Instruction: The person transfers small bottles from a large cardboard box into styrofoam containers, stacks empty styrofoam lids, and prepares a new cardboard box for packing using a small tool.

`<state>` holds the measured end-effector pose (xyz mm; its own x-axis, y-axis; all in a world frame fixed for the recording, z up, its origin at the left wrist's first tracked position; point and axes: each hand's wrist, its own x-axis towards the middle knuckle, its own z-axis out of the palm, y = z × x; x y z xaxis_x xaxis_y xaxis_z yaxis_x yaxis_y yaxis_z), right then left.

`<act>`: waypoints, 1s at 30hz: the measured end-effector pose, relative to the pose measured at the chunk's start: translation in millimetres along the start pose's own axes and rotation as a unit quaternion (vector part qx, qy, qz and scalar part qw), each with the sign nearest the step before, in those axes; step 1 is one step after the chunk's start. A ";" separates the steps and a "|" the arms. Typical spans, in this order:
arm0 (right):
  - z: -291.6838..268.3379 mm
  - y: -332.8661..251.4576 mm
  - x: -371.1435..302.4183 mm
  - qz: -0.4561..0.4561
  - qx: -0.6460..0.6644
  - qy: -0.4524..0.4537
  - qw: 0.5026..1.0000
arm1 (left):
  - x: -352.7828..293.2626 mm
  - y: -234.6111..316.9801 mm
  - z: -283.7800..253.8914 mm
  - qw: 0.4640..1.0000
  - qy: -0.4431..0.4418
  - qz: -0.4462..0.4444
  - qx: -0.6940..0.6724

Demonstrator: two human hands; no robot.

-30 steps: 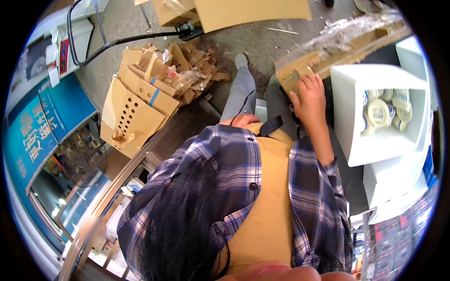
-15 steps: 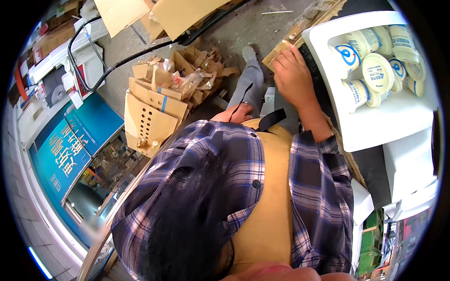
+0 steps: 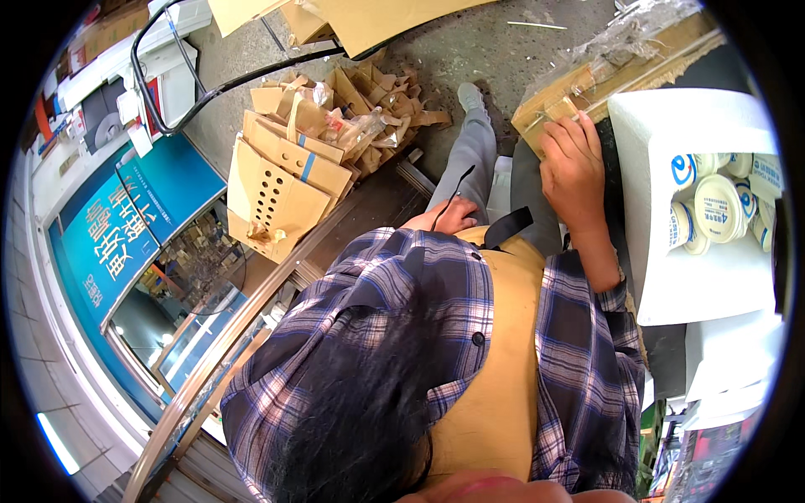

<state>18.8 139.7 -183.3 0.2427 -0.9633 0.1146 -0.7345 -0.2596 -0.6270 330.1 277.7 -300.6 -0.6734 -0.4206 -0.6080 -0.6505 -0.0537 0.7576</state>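
My right hand (image 3: 574,163) is at the end of a rough wooden edge (image 3: 616,75) on the right, its fingers bent together over a small tan piece (image 3: 562,109) there. Whether that piece is loose or part of the edge is hard to tell. My left hand (image 3: 453,216) rests on my grey-trousered thigh, fingers loosely laid and partly hidden, with nothing seen in it. To the right of my right hand stands a white foam box (image 3: 662,285) holding several white lidded tubs (image 3: 719,208) with blue print.
Torn cardboard and clear plastic (image 3: 360,126) lie heaped on the floor ahead, beside a folded carton with round holes (image 3: 272,197). A black hose (image 3: 226,88) arcs above them. At left is a teal printed panel (image 3: 126,226); flat cardboard (image 3: 394,21) lies at the far side.
The whole view has shifted, so the foam box and wooden edge sit lower and further right. My right hand stays at the wooden edge, and my left hand stays on my thigh.
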 end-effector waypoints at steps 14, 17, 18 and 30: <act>3.3 -3.0 6.7 -0.026 -0.065 -0.045 0.997 | -17.8 -32.3 -20.9 0.951 0.294 -0.045 -0.081; -1.4 -0.1 -0.8 -0.051 -0.088 -0.065 0.993 | -22.2 -116.5 24.5 0.861 0.403 -0.227 -0.214; -7.4 -6.6 3.6 -0.045 -0.103 -0.094 0.989 | -26.3 -144.3 32.7 0.825 0.405 -0.261 -0.295; 6.6 24.1 65.3 0.043 -0.315 -0.227 0.920 | 69.9 -454.6 103.5 0.719 0.382 -0.441 -0.377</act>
<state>21.1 70.9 -196.0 0.3004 -0.8916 -0.3388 -0.9507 -0.3088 -0.0301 542.3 366.4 -712.1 0.4607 -0.2811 -0.8418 -0.1365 -0.9597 0.2458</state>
